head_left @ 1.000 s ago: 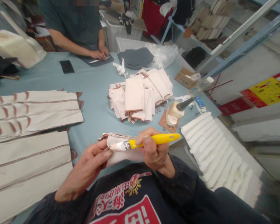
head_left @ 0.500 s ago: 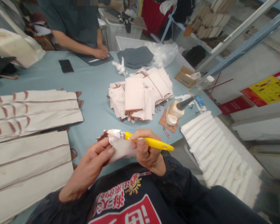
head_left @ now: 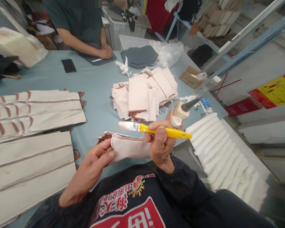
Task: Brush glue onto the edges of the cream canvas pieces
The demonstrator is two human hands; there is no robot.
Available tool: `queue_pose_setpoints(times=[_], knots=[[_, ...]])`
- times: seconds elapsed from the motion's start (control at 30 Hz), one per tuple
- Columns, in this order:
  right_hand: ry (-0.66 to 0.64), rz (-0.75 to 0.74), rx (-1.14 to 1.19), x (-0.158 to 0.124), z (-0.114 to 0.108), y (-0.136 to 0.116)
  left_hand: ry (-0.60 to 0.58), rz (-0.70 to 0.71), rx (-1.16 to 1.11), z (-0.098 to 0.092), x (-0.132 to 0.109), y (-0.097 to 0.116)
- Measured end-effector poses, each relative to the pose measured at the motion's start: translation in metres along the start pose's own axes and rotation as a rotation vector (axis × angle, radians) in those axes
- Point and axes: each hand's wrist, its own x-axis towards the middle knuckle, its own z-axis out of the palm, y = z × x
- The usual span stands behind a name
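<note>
Between the thumb and fingers of my left hand (head_left: 95, 163) is the left end of a cream fabric piece (head_left: 130, 147) with brown trim. My right hand (head_left: 161, 144) is closed round a yellow-handled paintbrush (head_left: 171, 132), its whitish bristles pointing left above the fabric and apart from it. Whether my right fingers also touch the fabric's right end, I cannot tell. Just beyond my right hand stands a glue bottle (head_left: 177, 113) with a dark nozzle. Further off lies a pile of folded cream fabric pieces (head_left: 138, 95).
Long cream fabric strips (head_left: 30, 158) cover the table's left side. White padded strips (head_left: 225, 161) stand at the right. Across the table, a person's hands (head_left: 106, 52) rest on dark sheets, near a black phone-like rectangle (head_left: 68, 66) and a small cardboard box (head_left: 191, 77).
My right hand has moved right and slightly up with the paintbrush, lifting its bristles off the fabric's left end. My left hand keeps its hold.
</note>
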Motion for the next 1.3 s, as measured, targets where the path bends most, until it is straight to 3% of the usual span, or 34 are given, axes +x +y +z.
queue_pose_setpoints(times=[0.13, 0.33, 0.43, 0.53, 0.63, 0.77, 1.0, 1.3], knots=[[-0.034, -0.098, -0.142, 0.005, -0.011, 0.011, 0.010, 0.117, 0.229, -0.002, -0.003, 0.002], [-0.142, -0.133, -0.292, -0.010, -0.023, 0.024, 0.056, 0.354, 0.639, -0.006, -0.010, -0.004], [-0.212, -0.167, -0.334, -0.016, -0.026, 0.025, 0.054, 0.469, 0.746, -0.001, -0.015, -0.004], [-0.179, -0.136, -0.365, -0.022, -0.031, 0.027, 0.073, 0.548, 0.824, 0.010, -0.020, -0.008], [-0.115, -0.112, -0.413, -0.027, -0.034, 0.035, 0.147, 0.551, 0.872, 0.021, -0.018, -0.019], [-0.142, -0.083, -0.380, -0.034, -0.030, 0.054, 0.208, 0.506, 0.889, 0.027, -0.001, -0.029], [-0.203, 0.028, -0.306, -0.041, -0.019, 0.078, 0.225, 0.456, 0.808, 0.032, 0.009, -0.025], [-0.149, 0.241, -0.102, -0.034, -0.003, 0.068, 0.433, 0.407, 0.790, -0.007, -0.003, -0.007]])
